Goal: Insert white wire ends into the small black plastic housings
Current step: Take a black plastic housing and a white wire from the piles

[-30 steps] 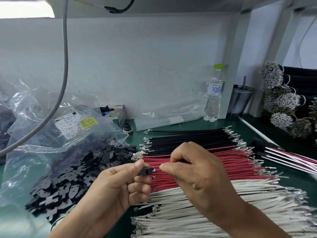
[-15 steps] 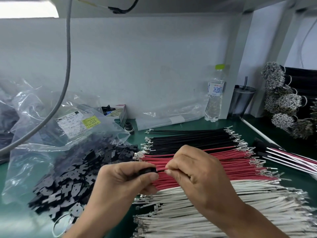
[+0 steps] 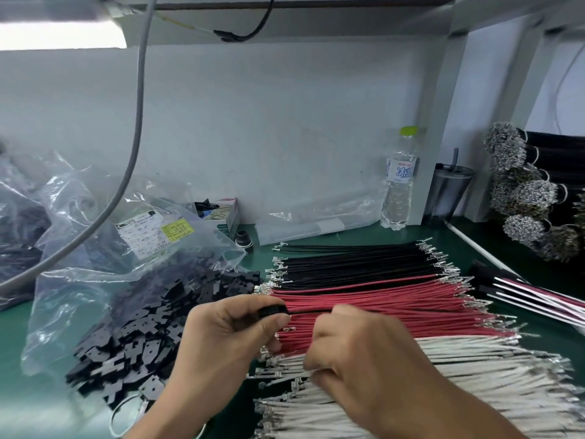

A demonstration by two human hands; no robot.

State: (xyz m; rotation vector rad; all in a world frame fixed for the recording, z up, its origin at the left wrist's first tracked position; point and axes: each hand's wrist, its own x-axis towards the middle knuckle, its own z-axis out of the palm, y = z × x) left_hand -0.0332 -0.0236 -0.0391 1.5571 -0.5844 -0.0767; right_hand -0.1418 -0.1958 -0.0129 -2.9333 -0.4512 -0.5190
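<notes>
1. Your left hand [image 3: 228, 337] still pinches the black housing [image 3: 273, 311] above the red wires [image 3: 380, 299].
2. Your right hand [image 3: 357, 350] has dropped from the housing to the white wires [image 3: 474, 369], fingers curled, seemingly gripping one.

One view only, from a camera worn on the person's head; it looks forward and down across the green bench [image 3: 364, 240] toward the white back wall [image 3: 285, 122]; the wide lens bends the shelf [image 3: 316, 7] overhead and the post [image 3: 449, 122] at the right; the left hand [image 3: 221, 337] and right hand [image 3: 364, 359] sit low and centre, close to the lens, forearms running off the bottom edge; the wires [image 3: 395, 296] lie just beyond them at mid-distance; the bag [image 3: 95, 248] fills the left side; the bottle [image 3: 399, 182] stands far back by the wall; there is no second view to share anything with.
</notes>
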